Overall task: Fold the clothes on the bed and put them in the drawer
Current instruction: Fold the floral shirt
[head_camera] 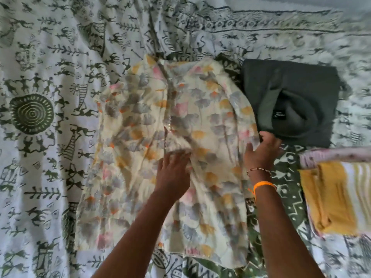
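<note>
Both hands (216, 157) flat on floral garment (140, 177)

bedsheet (60, 57): white, printed with dark green stick figures, ladders, plants and a ringed circle
shirt (160, 127): cream, scattered with grey, pink, yellow and orange flowers
folded top (291, 81): plain dark grey-green, small black label at the neck
yellow cloth (329, 199): mustard yellow, lying on white-and-yellow stripes
wristband (263, 185): bright orange
bracelet (259, 170): thin, beaded, reddish and pale
</note>
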